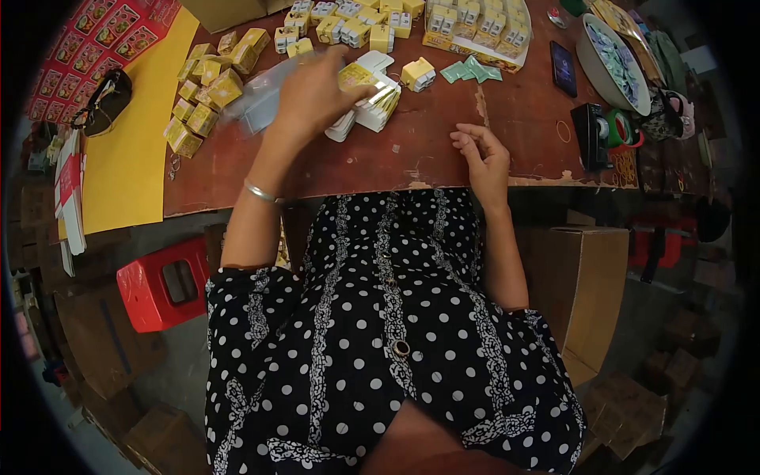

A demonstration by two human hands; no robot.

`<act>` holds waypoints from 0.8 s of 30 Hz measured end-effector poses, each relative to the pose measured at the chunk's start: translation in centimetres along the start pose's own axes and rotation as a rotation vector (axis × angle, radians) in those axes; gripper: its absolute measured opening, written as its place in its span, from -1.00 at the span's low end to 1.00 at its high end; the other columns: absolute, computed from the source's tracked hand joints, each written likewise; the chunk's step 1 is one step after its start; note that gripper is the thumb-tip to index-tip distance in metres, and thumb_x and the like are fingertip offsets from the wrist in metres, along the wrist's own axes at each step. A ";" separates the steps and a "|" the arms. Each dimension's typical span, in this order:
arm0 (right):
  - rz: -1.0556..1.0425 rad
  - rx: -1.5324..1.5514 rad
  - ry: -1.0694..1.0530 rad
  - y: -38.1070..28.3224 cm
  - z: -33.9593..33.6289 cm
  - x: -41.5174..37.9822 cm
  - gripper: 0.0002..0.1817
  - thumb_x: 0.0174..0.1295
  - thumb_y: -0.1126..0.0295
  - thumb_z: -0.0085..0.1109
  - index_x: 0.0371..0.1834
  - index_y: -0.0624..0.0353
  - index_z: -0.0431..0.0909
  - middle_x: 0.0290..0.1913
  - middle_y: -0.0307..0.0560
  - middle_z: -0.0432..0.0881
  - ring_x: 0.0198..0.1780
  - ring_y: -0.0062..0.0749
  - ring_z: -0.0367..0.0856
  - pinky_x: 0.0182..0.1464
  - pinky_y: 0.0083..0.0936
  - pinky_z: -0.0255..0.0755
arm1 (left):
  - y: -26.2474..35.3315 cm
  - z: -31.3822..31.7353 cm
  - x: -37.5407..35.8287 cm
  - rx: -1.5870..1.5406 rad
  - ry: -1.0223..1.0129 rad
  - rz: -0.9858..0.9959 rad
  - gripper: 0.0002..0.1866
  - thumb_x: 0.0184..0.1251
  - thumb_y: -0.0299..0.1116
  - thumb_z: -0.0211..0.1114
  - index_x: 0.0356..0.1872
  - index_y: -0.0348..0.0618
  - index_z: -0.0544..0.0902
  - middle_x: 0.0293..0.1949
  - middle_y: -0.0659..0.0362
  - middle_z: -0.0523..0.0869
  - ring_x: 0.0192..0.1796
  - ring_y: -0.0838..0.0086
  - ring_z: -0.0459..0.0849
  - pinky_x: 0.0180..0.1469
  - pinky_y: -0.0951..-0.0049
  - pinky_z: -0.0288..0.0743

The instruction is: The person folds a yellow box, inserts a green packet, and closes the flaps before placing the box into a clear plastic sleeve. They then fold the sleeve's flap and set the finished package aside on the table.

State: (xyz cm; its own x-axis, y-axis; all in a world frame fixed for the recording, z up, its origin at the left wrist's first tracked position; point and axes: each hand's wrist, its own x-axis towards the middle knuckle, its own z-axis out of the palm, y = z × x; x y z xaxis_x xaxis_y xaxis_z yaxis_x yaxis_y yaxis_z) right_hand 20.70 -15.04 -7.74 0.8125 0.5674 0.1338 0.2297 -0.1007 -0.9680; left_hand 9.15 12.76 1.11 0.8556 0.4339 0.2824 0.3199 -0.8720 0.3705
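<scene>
A stack of flat carton blanks (368, 99), white and yellow, lies on the worn red table (443, 150), and everything else sits around it. The left hand (317, 95) rests on top of the stack, fingers curled and pressing on the upper blanks; the motion blur keeps me from telling whether it pinches a single one. A thin bangle (261, 192) circles that wrist. To the right of the stack, nearer the table's front edge, the right hand (483, 158) hovers apart from it, fingers loosely bent with nothing between them.

Just right of the stack stands one folded little box (418, 74), and beyond that a few green sachets (471, 71). Left of the stack a heap of small yellow boxes (207, 91) spreads out, with a clear plastic bag (257, 99) lying between the heap and the left hand. Behind the stack, toward the far edge, more folded boxes (356, 24) stand in rows. Farther right lie a dark phone (564, 69), a white bowl (592, 59) filled with sachets, and a tape dispenser (606, 131). Far left of the stack a yellow sheet (131, 158) hangs over the table, and below it a red stool (162, 285) sits on the floor. A cardboard carton (582, 293) stands open below the table's right part.
</scene>
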 end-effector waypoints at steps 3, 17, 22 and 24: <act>-0.052 0.023 0.028 0.2 0.2 -0.3 -0.75 0.49 0.45 0.21 0.12 0.34 0.67 -0.09 -0.05 0.81 -0.09 -0.53 0.74 0.02 -0.57 0.59 | 0.7 1.4 0.9 0.071 -0.183 -0.073 -0.25 0.08 -0.01 0.61 0.24 -0.18 0.56 0.00 -0.18 0.76 0.11 -0.09 0.70 0.14 0.04 0.61; -0.250 0.112 0.057 -4.1 1.8 -1.1 -0.56 0.45 0.41 0.28 0.34 0.30 0.53 0.22 0.00 0.68 0.20 -0.37 0.66 0.18 -0.46 0.59 | 3.4 0.5 -4.6 -0.671 0.008 0.033 -0.24 0.18 -0.54 0.53 0.44 0.00 0.46 0.12 -0.03 0.62 0.12 0.16 0.73 0.20 0.25 0.63; -0.318 0.323 -0.097 -7.4 4.2 -1.8 -0.27 0.31 0.39 0.42 0.54 0.24 0.36 0.39 0.06 0.56 0.36 -0.28 0.58 0.30 -0.29 0.56 | 7.9 0.2 -8.4 -1.258 -0.114 -0.022 -0.30 0.27 -0.69 0.43 0.44 -0.04 0.47 0.18 0.18 0.53 0.19 0.43 0.67 0.26 0.39 0.62; -0.280 0.325 -0.124 -7.9 4.0 -2.4 -0.27 0.31 0.43 0.39 0.55 0.27 0.35 0.36 0.07 0.59 0.35 -0.28 0.58 0.29 -0.31 0.56 | 8.0 0.4 -9.3 -1.186 -0.102 0.025 -0.36 0.26 -0.65 0.47 0.38 -0.13 0.52 0.22 0.15 0.50 0.22 0.40 0.67 0.27 0.38 0.62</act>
State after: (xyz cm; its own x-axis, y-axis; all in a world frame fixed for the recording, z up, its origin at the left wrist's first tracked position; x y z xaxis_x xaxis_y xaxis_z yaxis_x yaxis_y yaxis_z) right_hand 14.81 -12.34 -1.23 0.6679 0.6319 0.3931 0.2350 0.3220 -0.9171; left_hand 3.93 1.67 1.06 0.9019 0.3531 0.2489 -0.2269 -0.1030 0.9684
